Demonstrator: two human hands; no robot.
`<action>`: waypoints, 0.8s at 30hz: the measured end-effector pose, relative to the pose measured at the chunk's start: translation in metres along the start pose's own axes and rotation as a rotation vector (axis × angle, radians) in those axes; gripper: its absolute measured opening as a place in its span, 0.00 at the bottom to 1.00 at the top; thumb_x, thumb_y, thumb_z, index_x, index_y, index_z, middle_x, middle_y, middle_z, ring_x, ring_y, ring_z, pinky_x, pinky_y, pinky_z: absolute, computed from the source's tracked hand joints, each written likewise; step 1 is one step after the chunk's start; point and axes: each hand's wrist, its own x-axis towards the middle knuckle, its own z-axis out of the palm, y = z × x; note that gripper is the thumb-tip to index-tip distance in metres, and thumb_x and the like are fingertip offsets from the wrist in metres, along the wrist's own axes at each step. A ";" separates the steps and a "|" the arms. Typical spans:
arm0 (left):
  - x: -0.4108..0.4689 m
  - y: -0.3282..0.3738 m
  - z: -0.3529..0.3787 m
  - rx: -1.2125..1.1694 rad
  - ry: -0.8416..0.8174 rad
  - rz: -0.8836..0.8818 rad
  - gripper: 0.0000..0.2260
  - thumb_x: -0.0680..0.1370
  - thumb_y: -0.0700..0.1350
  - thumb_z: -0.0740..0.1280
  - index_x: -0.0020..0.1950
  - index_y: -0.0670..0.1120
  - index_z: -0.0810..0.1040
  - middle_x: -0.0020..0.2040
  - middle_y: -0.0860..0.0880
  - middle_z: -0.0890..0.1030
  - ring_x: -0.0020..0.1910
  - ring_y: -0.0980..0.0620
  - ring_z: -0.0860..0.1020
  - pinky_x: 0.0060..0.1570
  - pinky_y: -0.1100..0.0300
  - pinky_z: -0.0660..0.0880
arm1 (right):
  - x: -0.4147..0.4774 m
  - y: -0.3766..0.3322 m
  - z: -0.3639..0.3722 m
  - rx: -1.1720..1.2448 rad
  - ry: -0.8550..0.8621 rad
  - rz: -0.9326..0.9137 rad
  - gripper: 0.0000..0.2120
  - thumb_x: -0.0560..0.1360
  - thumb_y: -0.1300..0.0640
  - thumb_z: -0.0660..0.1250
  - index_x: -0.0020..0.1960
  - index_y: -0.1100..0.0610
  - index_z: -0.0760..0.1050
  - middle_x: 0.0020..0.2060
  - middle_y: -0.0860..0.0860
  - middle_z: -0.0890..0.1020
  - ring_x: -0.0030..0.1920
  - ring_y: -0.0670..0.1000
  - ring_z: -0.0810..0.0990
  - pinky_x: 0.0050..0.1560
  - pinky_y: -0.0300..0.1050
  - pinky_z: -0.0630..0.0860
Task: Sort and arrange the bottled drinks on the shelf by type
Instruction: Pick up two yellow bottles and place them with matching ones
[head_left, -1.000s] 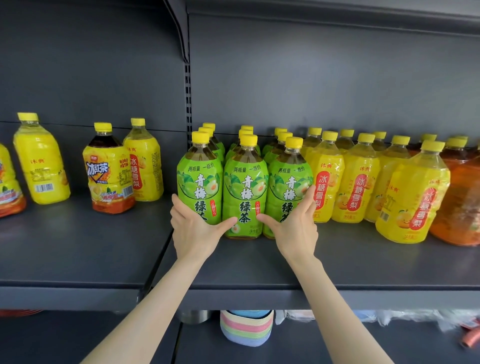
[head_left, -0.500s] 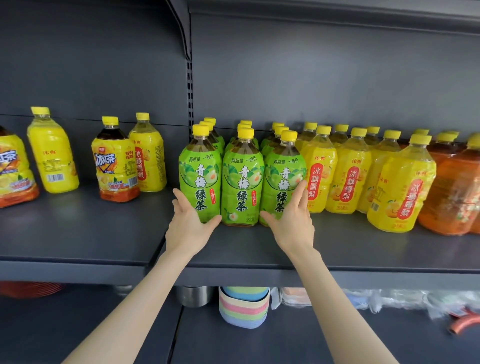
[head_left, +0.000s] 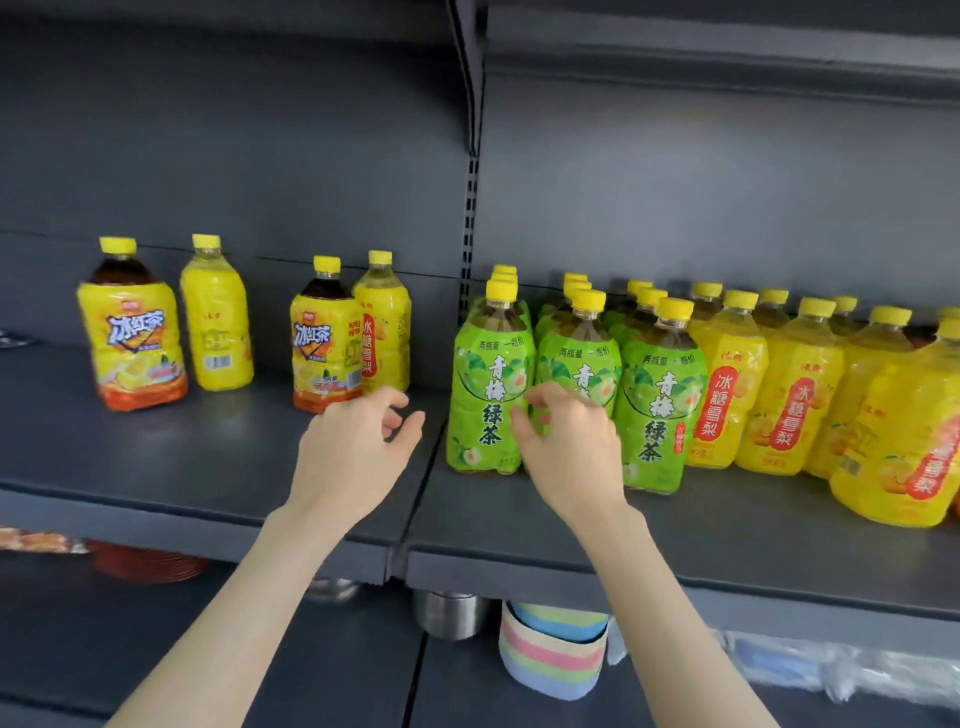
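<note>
Green-label tea bottles stand in three rows on the right shelf section (head_left: 675, 525), with front bottles at left (head_left: 485, 395) and right (head_left: 657, 410). My right hand (head_left: 569, 447) hovers with loosely curled fingers in front of the middle green bottle (head_left: 584, 332) and grips nothing. To their right stand several yellow pear-drink bottles (head_left: 727, 395). My left hand (head_left: 358, 447) hangs with relaxed fingers over the left shelf section (head_left: 208, 457), just in front of an iced black tea bottle (head_left: 322, 353) and a yellow pear bottle (head_left: 387, 322).
Farther left stand another iced tea bottle (head_left: 132, 343) and a yellow bottle (head_left: 215, 327). A slotted upright (head_left: 470, 208) divides the two shelf sections. Below are a striped container (head_left: 553, 654), a metal cup (head_left: 449, 616), red plates (head_left: 150, 564) and plastic bags (head_left: 831, 670).
Both hands have come off the front green tea bottles. The left hand has shifted left past the shelf joint, the right now sits before the middle bottle; fingers have curled. The view has turned left.
</note>
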 end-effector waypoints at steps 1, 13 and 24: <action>0.004 -0.010 -0.010 0.001 0.029 0.009 0.10 0.76 0.51 0.67 0.52 0.47 0.80 0.42 0.52 0.84 0.42 0.50 0.82 0.44 0.50 0.79 | 0.004 -0.013 0.009 0.016 -0.001 -0.017 0.13 0.79 0.51 0.62 0.58 0.57 0.77 0.52 0.54 0.82 0.50 0.57 0.81 0.47 0.49 0.77; 0.020 -0.192 -0.095 -0.041 0.069 -0.042 0.02 0.74 0.46 0.70 0.43 0.49 0.80 0.34 0.56 0.81 0.36 0.57 0.80 0.40 0.56 0.78 | 0.016 -0.168 0.155 0.235 -0.034 0.017 0.09 0.76 0.51 0.66 0.51 0.55 0.80 0.44 0.50 0.84 0.43 0.54 0.81 0.45 0.52 0.79; 0.091 -0.277 -0.071 -0.183 0.313 -0.261 0.30 0.70 0.48 0.74 0.66 0.39 0.66 0.62 0.39 0.70 0.61 0.42 0.68 0.54 0.50 0.70 | 0.079 -0.195 0.219 0.106 0.045 0.139 0.19 0.77 0.50 0.66 0.64 0.58 0.72 0.59 0.54 0.75 0.58 0.56 0.74 0.48 0.46 0.70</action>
